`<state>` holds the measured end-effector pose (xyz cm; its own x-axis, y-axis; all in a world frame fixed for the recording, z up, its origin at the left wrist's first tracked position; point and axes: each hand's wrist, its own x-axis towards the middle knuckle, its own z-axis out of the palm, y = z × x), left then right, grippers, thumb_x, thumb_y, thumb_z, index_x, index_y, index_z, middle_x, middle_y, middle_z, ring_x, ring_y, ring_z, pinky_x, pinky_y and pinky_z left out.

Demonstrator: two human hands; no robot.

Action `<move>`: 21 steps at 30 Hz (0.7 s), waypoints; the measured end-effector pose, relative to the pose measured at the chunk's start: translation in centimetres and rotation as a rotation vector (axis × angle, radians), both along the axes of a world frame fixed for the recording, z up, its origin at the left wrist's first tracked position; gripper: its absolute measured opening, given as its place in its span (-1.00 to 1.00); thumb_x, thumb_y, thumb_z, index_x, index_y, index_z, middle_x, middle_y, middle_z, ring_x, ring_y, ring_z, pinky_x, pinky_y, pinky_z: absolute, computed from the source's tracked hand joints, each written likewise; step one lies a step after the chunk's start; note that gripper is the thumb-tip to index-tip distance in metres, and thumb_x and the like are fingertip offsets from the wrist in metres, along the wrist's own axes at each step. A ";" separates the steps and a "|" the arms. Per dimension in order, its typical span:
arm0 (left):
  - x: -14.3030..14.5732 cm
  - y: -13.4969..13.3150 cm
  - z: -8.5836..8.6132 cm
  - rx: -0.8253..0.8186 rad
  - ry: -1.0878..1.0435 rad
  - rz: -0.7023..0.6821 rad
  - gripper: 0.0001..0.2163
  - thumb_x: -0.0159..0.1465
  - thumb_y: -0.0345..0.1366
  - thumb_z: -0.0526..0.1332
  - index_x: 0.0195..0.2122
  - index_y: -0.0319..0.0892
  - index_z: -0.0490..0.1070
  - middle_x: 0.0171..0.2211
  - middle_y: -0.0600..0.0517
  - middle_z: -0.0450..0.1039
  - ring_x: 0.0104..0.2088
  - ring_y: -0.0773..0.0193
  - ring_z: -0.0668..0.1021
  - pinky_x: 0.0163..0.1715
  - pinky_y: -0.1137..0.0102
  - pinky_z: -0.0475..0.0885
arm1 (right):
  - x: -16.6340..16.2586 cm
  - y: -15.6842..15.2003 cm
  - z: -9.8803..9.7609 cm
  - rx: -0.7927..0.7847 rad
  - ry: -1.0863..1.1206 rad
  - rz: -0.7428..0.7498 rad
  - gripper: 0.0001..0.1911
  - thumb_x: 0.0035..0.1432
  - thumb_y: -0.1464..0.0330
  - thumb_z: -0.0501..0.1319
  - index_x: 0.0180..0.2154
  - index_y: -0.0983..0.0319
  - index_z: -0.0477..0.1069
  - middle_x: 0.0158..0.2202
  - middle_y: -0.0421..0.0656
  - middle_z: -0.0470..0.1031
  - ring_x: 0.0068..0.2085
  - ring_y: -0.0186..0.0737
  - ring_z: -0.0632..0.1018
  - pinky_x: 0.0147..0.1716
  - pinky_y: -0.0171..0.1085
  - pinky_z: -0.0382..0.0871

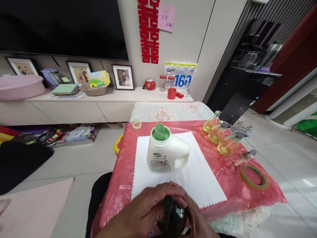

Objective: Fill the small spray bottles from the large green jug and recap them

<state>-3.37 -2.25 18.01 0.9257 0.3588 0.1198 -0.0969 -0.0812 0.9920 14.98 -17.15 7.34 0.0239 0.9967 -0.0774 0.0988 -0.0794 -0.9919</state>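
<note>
Red cover: a shiny red cloth lies over the bench [119, 193], with a pale lace layer showing under it at the near and far edges.
White sheet: one white sheet [198, 178] with a zigzag edge lies flat in the middle of the red cover.
Detergent jug: one white detergent jug [163, 155] stands upright on the white sheet. Its green cap [160, 132] is on top and its handle points to the right.
Left hand: the left hand [148, 206] comes in from the lower left. Its fingers are curled over the top of the dark round object [173, 219] and closed on it.
Right hand: the right hand [198, 223] presses on the right side of the same object, also closed on it.
Dark round object: one, glossy and almost black, with a seam running over it. It is held between both hands at the near edge of the bench; what it is exactly, I cannot tell.
Direction: the jug stands straight ahead of the hands, beyond them and apart, with its long axis vertical. The left hand reaches a little nearer to it.
Glass dispensers: four glass dispensers [226, 145] stand in a row on the right. Three hold yellow liquid and the nearest one looks empty.
Tape roll: one green tape roll [256, 186] lies flat, near the empty dispenser.
Small lid: one cream lid [137, 124] sits at the far left corner.
</note>
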 end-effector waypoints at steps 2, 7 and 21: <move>0.1 0.2 -0.3 -0.056 0.060 0.003 -0.70 0.49 -0.15 0.14 0.17 0.03 0.51 0.05 -0.07 0.63 0.11 0.08 0.60 0.19 0.20 0.44 | 0.1 0.0 -0.1 -0.041 -0.036 -0.038 0.09 -0.05 0.38 0.51 0.45 0.11 0.09 0.41 -0.02 0.05 0.41 0.06 0.15 0.38 -0.02 0.19; 0.1 0.7 -1.7 -0.172 0.094 0.063 -0.64 0.43 -0.18 0.23 0.23 0.00 0.46 0.25 -0.10 0.49 0.28 -0.01 0.48 0.32 0.08 0.33 | 0.1 1.9 1.4 0.075 -0.010 -0.029 -0.03 -0.17 0.47 0.42 0.33 0.15 0.26 0.21 -0.07 0.34 0.16 0.00 0.45 0.13 -0.18 0.46; 1.9 -0.5 -3.2 -0.164 0.044 0.396 -0.52 -0.02 -0.11 0.62 -0.09 -0.05 0.58 -0.16 0.04 0.55 -0.06 0.12 0.55 0.01 0.30 0.42 | -0.1 2.7 1.9 0.065 -0.051 -0.047 0.06 -0.05 0.35 0.43 0.44 0.22 0.06 0.31 0.04 0.22 0.27 0.08 0.37 0.26 -0.02 0.36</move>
